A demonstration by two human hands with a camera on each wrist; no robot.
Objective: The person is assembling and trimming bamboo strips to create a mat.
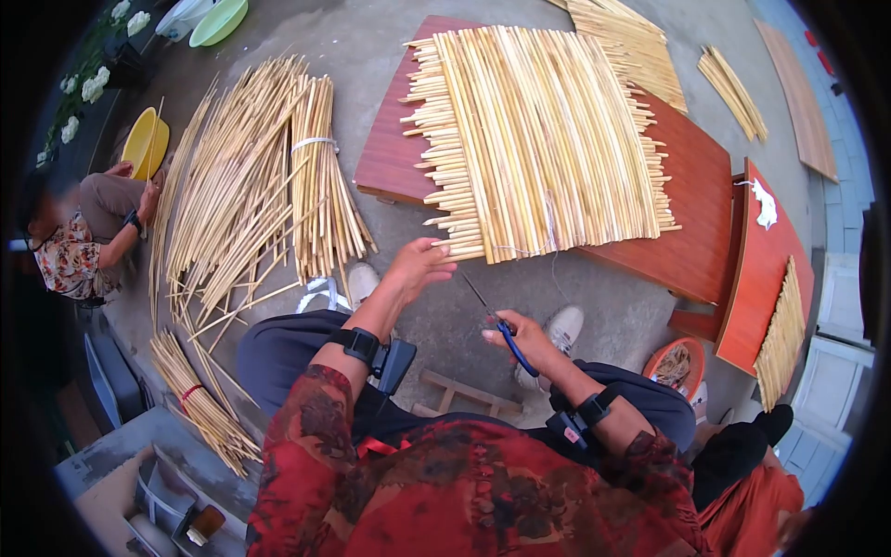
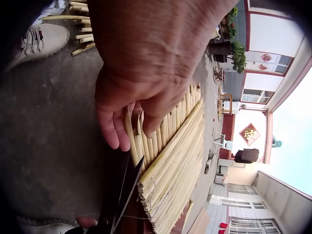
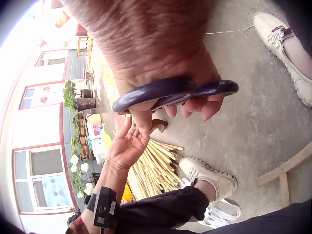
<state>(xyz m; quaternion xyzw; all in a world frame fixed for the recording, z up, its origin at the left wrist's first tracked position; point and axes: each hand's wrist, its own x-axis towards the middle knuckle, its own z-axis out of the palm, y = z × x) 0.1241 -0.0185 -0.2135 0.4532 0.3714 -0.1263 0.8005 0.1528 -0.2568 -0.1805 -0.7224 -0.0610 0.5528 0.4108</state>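
Observation:
A mat of pale sticks (image 1: pixel 548 139) lies on a reddish-brown board, its stick ends uneven at the left and right. At the mat's near left corner, my left hand (image 1: pixel 419 269) holds the end of a stick; in the left wrist view the fingers of that hand (image 2: pixel 141 87) bend round the stick ends. My right hand (image 1: pixel 534 343) grips blue-handled scissors (image 1: pixel 513 345), whose blades point up and left toward that corner. In the right wrist view, the blue handle loops (image 3: pixel 156 95) lie across the fingers. A thin string (image 1: pixel 555 269) hangs from the mat's near edge.
Loose sticks (image 1: pixel 223 176) and a tied bundle (image 1: pixel 316 167) lie on the ground at left. A person (image 1: pixel 79 241) sits beyond them by a yellow basin (image 1: pixel 146 144). A red basin (image 1: pixel 675 365) stands at right, and a wooden frame (image 1: pixel 464 395) lies between the feet.

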